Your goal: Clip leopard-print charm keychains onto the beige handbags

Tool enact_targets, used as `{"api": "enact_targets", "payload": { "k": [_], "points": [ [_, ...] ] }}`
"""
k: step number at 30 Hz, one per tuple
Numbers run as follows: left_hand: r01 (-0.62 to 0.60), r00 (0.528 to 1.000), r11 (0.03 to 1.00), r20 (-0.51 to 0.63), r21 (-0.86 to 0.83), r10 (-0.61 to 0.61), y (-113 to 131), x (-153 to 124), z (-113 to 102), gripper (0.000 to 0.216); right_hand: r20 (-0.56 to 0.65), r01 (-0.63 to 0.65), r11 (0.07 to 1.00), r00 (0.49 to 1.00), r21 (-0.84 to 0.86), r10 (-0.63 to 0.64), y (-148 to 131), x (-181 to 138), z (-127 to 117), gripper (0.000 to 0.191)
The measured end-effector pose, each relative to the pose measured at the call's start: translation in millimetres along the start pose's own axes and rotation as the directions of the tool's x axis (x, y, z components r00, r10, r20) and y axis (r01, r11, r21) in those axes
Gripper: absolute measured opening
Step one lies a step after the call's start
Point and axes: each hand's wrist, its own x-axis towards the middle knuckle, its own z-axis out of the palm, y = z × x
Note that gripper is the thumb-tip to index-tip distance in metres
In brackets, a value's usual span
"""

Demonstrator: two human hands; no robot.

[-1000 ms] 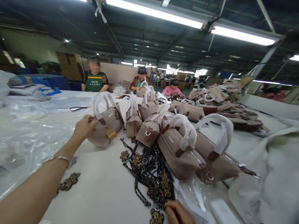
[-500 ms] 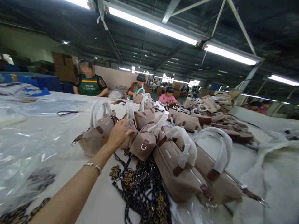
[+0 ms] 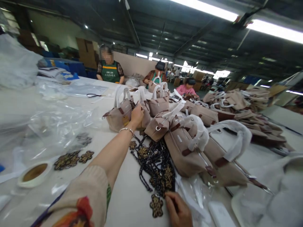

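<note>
My left hand (image 3: pixel 137 115) reaches out with curled fingers at the upper edge of a small beige handbag (image 3: pixel 146 117). Another beige handbag (image 3: pixel 115 118) with wrapped handles stands just left of it. At the bottom, my right hand (image 3: pixel 179 210) has its fingers bent, with the tips at the edge of a heap of black cords with leopard-print charms (image 3: pixel 163 170). Beside those fingertips lies a flower-shaped leopard-print charm (image 3: pixel 156 206). What the right fingers pinch, if anything, is hidden.
Larger beige handbags (image 3: pixel 187 151) stand to the right, with a pile of beige bags (image 3: pixel 258 123) behind. Clear plastic bags (image 3: pixel 63 116), a tape roll (image 3: pixel 35 173) and loose charms (image 3: pixel 67 160) lie left. A co-worker in a green apron (image 3: pixel 110 72) sits across the table.
My left hand has gone from spread fingers over the bags to curled fingers on one bag. My right hand has come into view at the bottom. The view has shifted, showing more of the left side.
</note>
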Motion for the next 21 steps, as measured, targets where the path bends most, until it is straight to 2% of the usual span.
{"api": "enact_targets", "payload": {
  "k": [2, 4, 6, 8, 10, 11, 13, 15, 18, 20, 21],
  "points": [
    [0.059, 0.994, 0.998, -0.088, 0.011, -0.057, 0.7, 6.5, -18.8, 0.020, 0.064, 0.003, 1.000, 0.998, 0.001, -0.003, -4.1, 1.6, -4.0, 0.024],
    [0.086, 0.980, 0.996, -0.182, 0.006, -0.084, 4.9, 12.2, -43.6, 0.024, 0.079, 0.002, 1.000, 0.997, -0.014, -0.001, -8.6, 2.8, -7.5, 0.024],
    [0.056, 0.964, 0.998, -0.260, -0.012, -0.058, 13.3, 12.8, -73.6, 0.023, 0.070, 0.016, 1.000, 0.997, -0.025, -0.014, -12.2, 3.4, -9.5, 0.024],
    [-0.078, 0.916, 0.994, -0.398, -0.075, 0.042, 23.9, 3.5, -107.8, 0.016, 0.060, 0.036, 0.999, 0.998, -0.037, -0.033, -14.0, 3.5, -9.6, 0.025],
    [-0.240, 0.875, 0.966, -0.452, -0.092, 0.174, 32.6, -19.0, -142.9, 0.013, 0.055, 0.056, 0.997, 0.997, -0.058, -0.052, -13.8, 3.2, -8.6, 0.025],
    [-0.323, 0.855, 0.943, -0.452, -0.077, 0.255, 35.1, -35.6, -159.1, 0.017, 0.056, 0.065, 0.995, 0.997, -0.074, -0.061, -13.0, 2.8, -8.1, 0.026],
    [-0.356, 0.794, 0.933, -0.541, -0.046, 0.277, 34.7, -78.0, -184.6, 0.023, 0.062, 0.094, 0.989, 0.994, -0.117, -0.087, -10.7, 2.0, -6.9, 0.025],
    [-0.293, 0.782, 0.955, -0.584, -0.034, 0.219, 26.6, -129.4, -196.8, 0.022, 0.071, 0.129, 0.980, 0.990, -0.149, -0.119, -8.6, 1.2, -5.4, 0.024],
    [-0.168, 0.795, 0.969, -0.606, -0.182, 0.024, 5.4, -210.4, -190.2, 0.014, 0.095, 0.178, 0.970, 0.982, -0.165, -0.164, -10.2, 0.0, -1.3, 0.025],
    [-0.153, 0.829, 0.934, -0.557, -0.322, -0.056, -8.3, -258.5, -177.2, 0.014, 0.124, 0.203, 0.964, 0.975, -0.172, -0.184, -15.3, -1.0, 3.0, 0.024],
    [-0.167, 0.821, 0.916, -0.566, -0.365, -0.076, -13.4, -278.7, -170.6, 0.014, 0.144, 0.220, 0.959, 0.970, -0.179, -0.196, -18.7, -1.3, 5.8, 0.024]
  ]
}}
